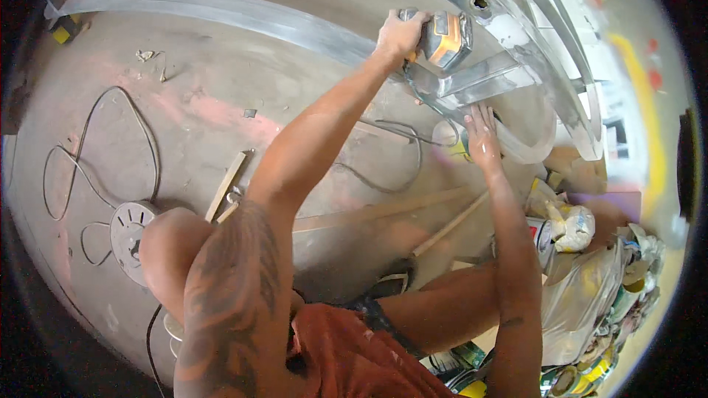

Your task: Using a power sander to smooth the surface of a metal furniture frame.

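Dusty floor, orange-grey sander [445, 38], perhaps scuffed

At about four o'clock a round can [544, 239] with a white and red label stands beside crumpled pale plastic bags [571, 222]. Toward five o'clock, at the lower right edge, several tins with yellow and green labels [582, 379] lie crowded together, partly covered by a grey plastic sheet [579, 302].

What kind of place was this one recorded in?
Probably a workshop: the left hand grips an orange power sander on a grey panel, with cables and paint cans on the dusty floor.
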Demonstrator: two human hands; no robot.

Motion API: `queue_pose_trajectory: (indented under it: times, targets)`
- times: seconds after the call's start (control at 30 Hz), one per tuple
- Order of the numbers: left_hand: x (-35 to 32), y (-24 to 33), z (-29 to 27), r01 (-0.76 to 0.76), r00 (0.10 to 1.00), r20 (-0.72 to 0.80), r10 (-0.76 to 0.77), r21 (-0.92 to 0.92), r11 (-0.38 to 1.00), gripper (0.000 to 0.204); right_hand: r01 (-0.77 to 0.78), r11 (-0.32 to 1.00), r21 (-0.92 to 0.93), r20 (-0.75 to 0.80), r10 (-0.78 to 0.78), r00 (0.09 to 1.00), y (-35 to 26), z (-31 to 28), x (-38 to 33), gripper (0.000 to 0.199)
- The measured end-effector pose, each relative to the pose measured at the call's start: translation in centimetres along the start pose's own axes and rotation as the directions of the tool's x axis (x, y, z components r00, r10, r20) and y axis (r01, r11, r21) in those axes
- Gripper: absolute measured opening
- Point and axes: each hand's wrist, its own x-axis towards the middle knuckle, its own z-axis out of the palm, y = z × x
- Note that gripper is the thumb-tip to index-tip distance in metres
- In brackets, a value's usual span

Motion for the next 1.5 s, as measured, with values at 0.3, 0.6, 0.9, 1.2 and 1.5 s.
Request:
queue_pose_trajectory:
  times: [0.3,0.6,0.9,1.2,1.5]
  targets:
    - [-2.5,-0.7,0.1,-0.107,0.993,0.079,0.087,0.293,0.95,0.068,0.005,1.0,-0.017,0.046,-0.004,0.999,0.7,0.2,0.5,0.056]
    - [-4.4,0.9,0.8,0.063,0.977,0.193,-0.087,0.131,0.989,0.078,-0.072,0.997,0.019,0.042,0.071,0.997,0.1,-1.6,-0.1,0.056]
    - [-1.7,2.7,-0.3,-0.095,0.953,0.303,0.03,0.202,0.975,0.077,-0.094,0.994,0.046,0.028,0.093,0.995,0.3,-0.2,-0.2,0.058]
    - [-5.1,6.6,1.2,-0.414,0.907,0.335,0.255,0.824,0.388,0.09,-0.043,0.999,-0.029,-0.025,0.042,0.999,-2.1,-3.6,-0.3,0.048]
    - [-5.2,6.2,3.7,-0.465,0.881,0.457,0.122,0.884,0.051,0.072,-0.215,0.801,0.558,0.155,0.155,0.976,-18.1,-14.2,3.6,0.045]
